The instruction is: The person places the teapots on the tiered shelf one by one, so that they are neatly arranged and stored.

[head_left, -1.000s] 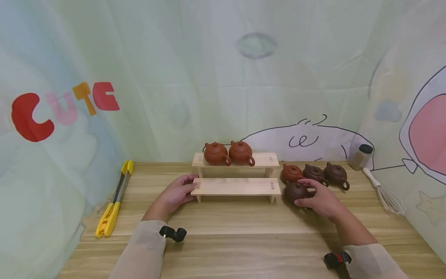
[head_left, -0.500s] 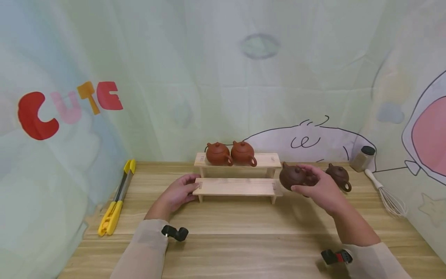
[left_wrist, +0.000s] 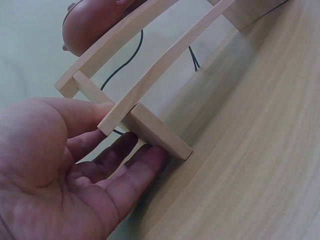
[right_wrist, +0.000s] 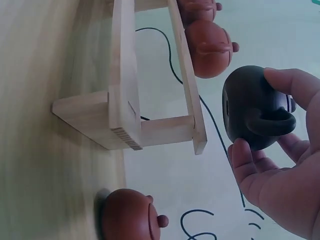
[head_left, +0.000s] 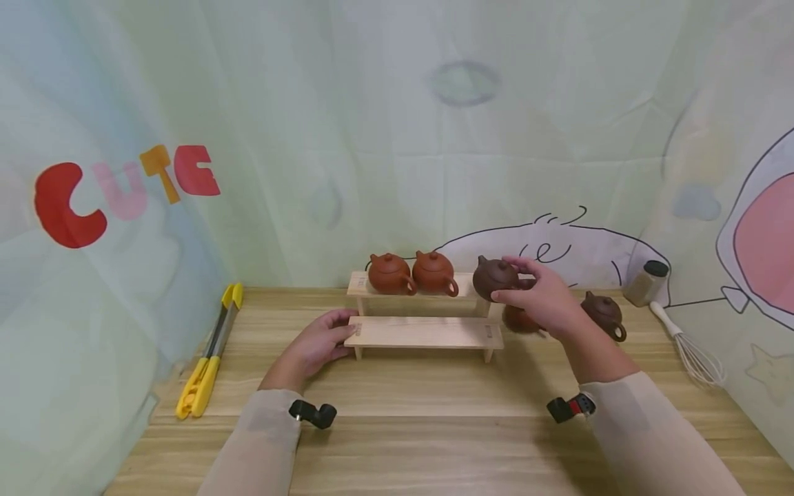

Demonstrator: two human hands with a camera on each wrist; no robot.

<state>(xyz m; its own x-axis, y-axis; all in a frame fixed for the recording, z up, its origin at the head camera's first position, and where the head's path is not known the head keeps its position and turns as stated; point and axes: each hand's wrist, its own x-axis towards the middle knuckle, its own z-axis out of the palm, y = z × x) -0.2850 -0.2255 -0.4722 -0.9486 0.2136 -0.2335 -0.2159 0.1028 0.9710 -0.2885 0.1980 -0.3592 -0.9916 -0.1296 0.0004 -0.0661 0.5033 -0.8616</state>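
Note:
My right hand (head_left: 542, 300) grips a dark brown teapot (head_left: 494, 277) by its body, thumb on one side and fingers on the other. The right wrist view has this teapot (right_wrist: 250, 105) held up off the upper step, handle toward the palm. My left hand (head_left: 321, 343) holds the left end of the two-step wooden stand (head_left: 428, 333); in the left wrist view its thumb is on the board's end and its fingers (left_wrist: 125, 187) are against the leg. Two reddish-brown teapots, a left one (head_left: 389, 273) and a right one (head_left: 434, 273), sit side by side on the upper step.
Right of the stand, a reddish teapot (head_left: 520, 319) is partly hidden behind my right hand. Farther right stand another dark teapot (head_left: 602, 315), a black-lidded jar (head_left: 646, 284) and a whisk (head_left: 688, 348). Yellow-handled tongs (head_left: 207, 355) lie at the left. A printed curtain hangs behind.
My right hand has lifted the dark teapot from the table and carried it up and left to the upper step's right end. The left hand stays at the stand.

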